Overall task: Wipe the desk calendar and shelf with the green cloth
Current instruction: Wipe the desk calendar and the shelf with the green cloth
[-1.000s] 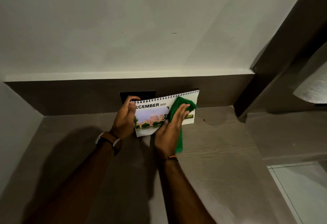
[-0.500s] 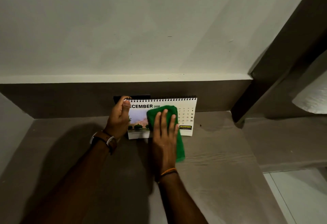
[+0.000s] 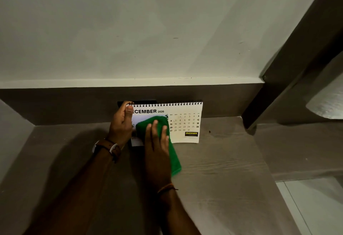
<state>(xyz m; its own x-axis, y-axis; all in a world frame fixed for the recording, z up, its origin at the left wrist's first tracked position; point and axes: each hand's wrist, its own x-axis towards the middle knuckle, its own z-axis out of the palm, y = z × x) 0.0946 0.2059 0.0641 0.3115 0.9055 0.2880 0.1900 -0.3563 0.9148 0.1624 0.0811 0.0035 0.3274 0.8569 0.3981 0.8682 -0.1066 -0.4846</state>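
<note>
A white spiral-bound desk calendar (image 3: 185, 123), showing December 2026, stands on the grey wood-grain shelf (image 3: 222, 169) against the back panel. My left hand (image 3: 121, 123) grips the calendar's upper left corner, thumb on the front page. My right hand (image 3: 156, 145) lies flat with its fingers spread, pressing the green cloth (image 3: 163, 123) onto the picture on the calendar's left half. The cloth's lower end hangs down onto the shelf at the right of my wrist. The picture is mostly hidden under cloth and hands.
A pale wall (image 3: 148, 30) rises behind the shelf above a white ledge (image 3: 204, 80). A dark upright panel (image 3: 289, 79) bounds the shelf at the right. A small dark speck (image 3: 209, 131) lies right of the calendar. Light floor tiles (image 3: 315, 207) show at the lower right.
My right hand has slid the green cloth leftward across the calendar, from the date grid to the picture side. The calendar went from tilted to upright and square. My left hand keeps its grip.
</note>
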